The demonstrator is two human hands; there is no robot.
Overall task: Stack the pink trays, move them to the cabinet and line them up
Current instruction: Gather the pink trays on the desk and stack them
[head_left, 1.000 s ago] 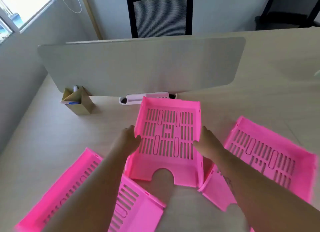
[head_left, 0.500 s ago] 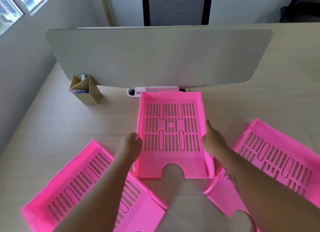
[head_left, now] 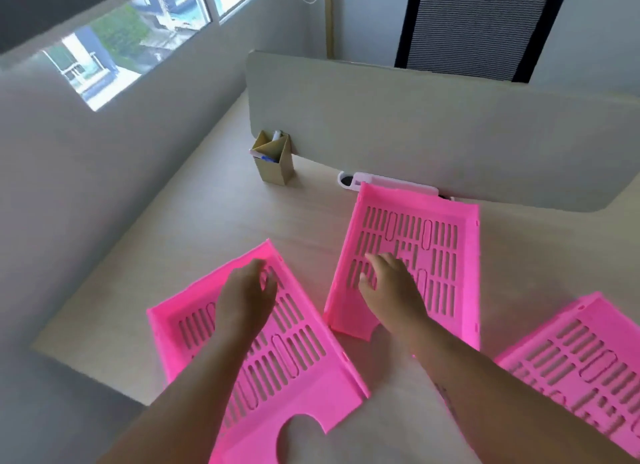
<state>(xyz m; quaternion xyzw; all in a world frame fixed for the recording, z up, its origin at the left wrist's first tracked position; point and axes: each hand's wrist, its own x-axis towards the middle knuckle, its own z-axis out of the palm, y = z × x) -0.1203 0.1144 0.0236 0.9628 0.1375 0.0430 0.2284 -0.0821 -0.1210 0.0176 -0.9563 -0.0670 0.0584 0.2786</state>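
Observation:
Three pink slotted trays lie flat on the light wooden desk. The middle tray [head_left: 436, 255] sits just in front of the grey divider. The left tray [head_left: 294, 352] lies angled at the near left, and the right tray [head_left: 581, 359] is cut off by the frame's right edge. My left hand [head_left: 247, 294] hovers over the far part of the left tray, fingers loosely spread, holding nothing. My right hand [head_left: 391, 287] hangs over the left half of the middle tray, fingers apart and empty.
A grey divider panel [head_left: 433, 131] stands across the desk behind the trays. A small cardboard pen holder [head_left: 273, 162] and a white cable box [head_left: 388, 183] sit at its foot. A black mesh chair [head_left: 474, 30] is beyond. The desk's left edge [head_left: 104, 290] runs along a grey wall.
Both hands have let go of the middle tray's sides and shifted left: the left hand is now over the left tray, the right hand over the middle tray. The view has turned left.

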